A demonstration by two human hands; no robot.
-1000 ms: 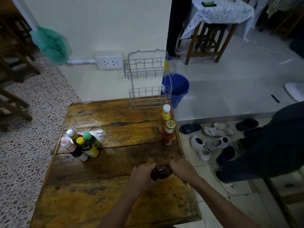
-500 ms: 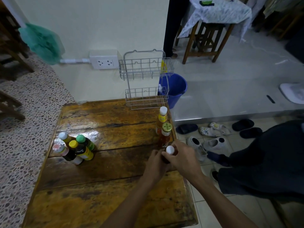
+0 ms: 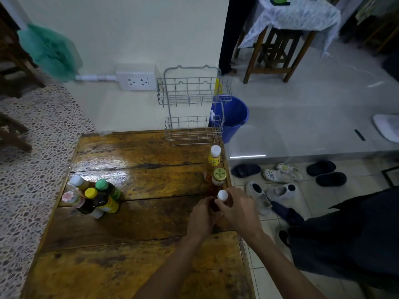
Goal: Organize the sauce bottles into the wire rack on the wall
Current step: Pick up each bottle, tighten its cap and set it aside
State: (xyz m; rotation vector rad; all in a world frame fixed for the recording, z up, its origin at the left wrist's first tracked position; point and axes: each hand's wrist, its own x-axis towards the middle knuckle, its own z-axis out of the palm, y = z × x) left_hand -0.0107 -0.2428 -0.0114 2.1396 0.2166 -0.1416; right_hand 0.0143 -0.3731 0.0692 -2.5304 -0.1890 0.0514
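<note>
Both hands share the grip on a dark bottle with a white cap (image 3: 222, 195): the left hand (image 3: 201, 216) curls round its body, the right hand (image 3: 239, 209) wraps its neck side, near the worktop (image 3: 140, 229) right edge. At far left a cluster of four bottles (image 3: 92, 198) waits; beside the hands stand a yellow-labelled bottle (image 3: 213, 161) and a gold-lidded jar (image 3: 218, 178). The wire rack (image 3: 192, 104) is empty on the wall. Loading has seemingly just begun; next, lift the bottle upright over the lower basket rail.
</note>
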